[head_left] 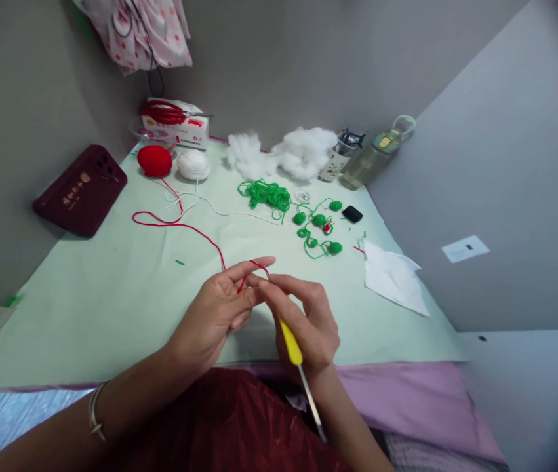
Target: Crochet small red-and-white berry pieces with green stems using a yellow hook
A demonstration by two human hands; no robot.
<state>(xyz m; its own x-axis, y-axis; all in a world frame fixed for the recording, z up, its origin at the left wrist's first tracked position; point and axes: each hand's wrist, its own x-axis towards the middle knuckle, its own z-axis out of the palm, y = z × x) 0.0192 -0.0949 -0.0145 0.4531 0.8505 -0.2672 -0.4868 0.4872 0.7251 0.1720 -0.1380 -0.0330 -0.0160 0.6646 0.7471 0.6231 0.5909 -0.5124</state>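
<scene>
My left hand is closed on red yarn, its index finger stretched out with the strand looped over it. Between the fingers of my right hand lies a crochet hook with a yellow grip and a metal shaft. The hook's tip meets the red strand where both hands come together, above the front of the table. Whatever small stitches sit between the fingertips are hidden. From my left hand the yarn runs back over the cloth to a red yarn ball.
Beside the red ball is a white yarn ball. Green yarn and small green crocheted pieces lie ahead, white stuffing behind them. A bottle, pen cup and paper are on the right, a maroon phone-shaped case left.
</scene>
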